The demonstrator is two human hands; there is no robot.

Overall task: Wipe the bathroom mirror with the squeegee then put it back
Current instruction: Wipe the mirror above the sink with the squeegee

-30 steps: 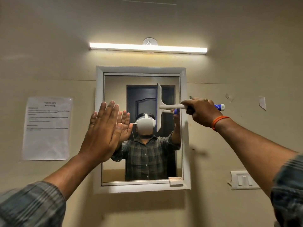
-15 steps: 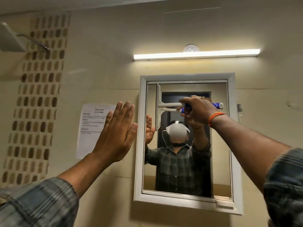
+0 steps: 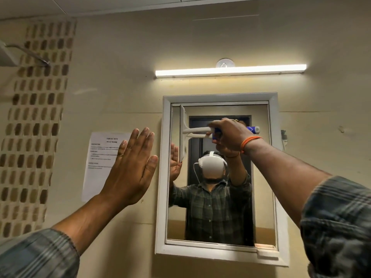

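Squeegee [image 3: 183,133] against mirror [image 3: 261,177] — upper left

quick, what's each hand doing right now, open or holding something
Left hand: open, fingers straight, raised in front of the wall beside the mirror, holding nothing.
Right hand: gripping the squeegee handle, blade at the glass.

Your right hand [image 3: 230,135] grips the squeegee [image 3: 192,131] by its blue-and-white handle, the blade upright near the upper left corner of the white-framed mirror [image 3: 218,173]. Your left hand [image 3: 132,167] is raised flat, fingers straight, in front of the paper notice [image 3: 100,163] beside the mirror.
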